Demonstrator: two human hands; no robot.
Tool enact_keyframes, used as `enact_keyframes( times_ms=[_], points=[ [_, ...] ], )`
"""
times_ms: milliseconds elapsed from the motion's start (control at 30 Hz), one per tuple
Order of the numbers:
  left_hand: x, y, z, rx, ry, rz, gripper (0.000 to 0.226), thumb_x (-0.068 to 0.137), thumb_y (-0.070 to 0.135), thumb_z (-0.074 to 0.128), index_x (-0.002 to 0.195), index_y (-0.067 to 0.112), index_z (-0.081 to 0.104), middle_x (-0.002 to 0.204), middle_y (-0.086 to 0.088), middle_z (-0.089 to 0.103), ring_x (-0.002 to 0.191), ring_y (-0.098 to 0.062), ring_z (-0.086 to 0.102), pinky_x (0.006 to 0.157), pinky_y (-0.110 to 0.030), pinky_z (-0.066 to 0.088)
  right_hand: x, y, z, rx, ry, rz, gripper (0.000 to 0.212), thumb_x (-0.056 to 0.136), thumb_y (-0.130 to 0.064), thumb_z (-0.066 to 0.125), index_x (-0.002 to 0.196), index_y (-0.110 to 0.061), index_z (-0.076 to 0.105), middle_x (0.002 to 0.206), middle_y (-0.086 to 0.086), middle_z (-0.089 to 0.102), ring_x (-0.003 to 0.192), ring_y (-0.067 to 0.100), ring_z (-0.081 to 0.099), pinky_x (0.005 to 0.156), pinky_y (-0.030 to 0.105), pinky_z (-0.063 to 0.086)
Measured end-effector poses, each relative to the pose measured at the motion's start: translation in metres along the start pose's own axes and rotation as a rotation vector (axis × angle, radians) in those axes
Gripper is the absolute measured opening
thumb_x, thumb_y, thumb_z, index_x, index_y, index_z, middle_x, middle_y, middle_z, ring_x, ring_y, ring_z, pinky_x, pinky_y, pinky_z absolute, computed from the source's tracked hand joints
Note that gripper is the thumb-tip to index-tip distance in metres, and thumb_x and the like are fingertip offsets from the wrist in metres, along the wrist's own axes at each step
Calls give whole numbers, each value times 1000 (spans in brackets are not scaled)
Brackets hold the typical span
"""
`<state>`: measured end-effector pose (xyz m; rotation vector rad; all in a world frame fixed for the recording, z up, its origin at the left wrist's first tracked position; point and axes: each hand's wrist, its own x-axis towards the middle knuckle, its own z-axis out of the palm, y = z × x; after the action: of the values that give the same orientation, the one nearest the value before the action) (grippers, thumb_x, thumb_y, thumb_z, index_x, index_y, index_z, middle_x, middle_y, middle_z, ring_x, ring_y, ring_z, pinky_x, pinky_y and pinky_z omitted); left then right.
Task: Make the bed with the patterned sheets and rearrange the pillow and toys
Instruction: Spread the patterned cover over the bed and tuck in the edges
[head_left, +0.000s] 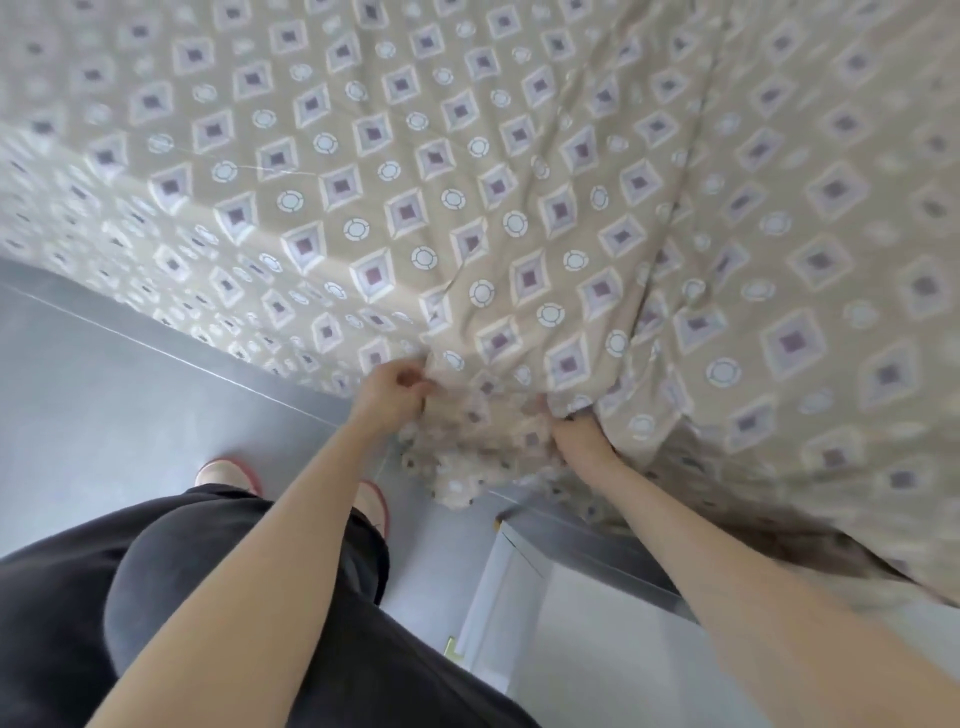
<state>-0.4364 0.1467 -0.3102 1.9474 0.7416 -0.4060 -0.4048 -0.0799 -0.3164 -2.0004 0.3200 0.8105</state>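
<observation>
Patterned sheet (467, 182), beige with diamond and ring motifs, is lying spread over the bed and hanging down at the near corner, where it is bunching into loose folds; the left hand (392, 392) is pinching the hanging edge on the corner's left side with curled fingers; the right hand (574, 439) is gripping the gathered cloth just beside it, its fingers partly hidden under a fold. Black trousers (208, 597) and pink-edged slippers (228, 475) are showing below, standing on the grey floor (104, 389); a white cabinet (571, 623) is standing near the corner, at lower right.
</observation>
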Motion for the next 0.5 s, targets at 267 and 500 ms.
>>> enact_keyframes(
  times_ms=[267,500],
  points=[
    [-10,-24,16,347,56,46,11,88,8,51,92,17,55,87,-1,59,88,-26,57,70,-31,40,-6,0,0,-435,-25,15,42,99,-37,45,128,-8,55,123,12,60,111,28,58,93,32,44],
    [-12,12,4,62,84,189,30,80,28,74,105,16,63,100,5,65,90,-11,56,78,-25,40,-23,-18,-20,-39,-59,114,34,88,-33,63,118,-20,56,82,-7,60,54,-2,56,38,10,36]
  ],
)
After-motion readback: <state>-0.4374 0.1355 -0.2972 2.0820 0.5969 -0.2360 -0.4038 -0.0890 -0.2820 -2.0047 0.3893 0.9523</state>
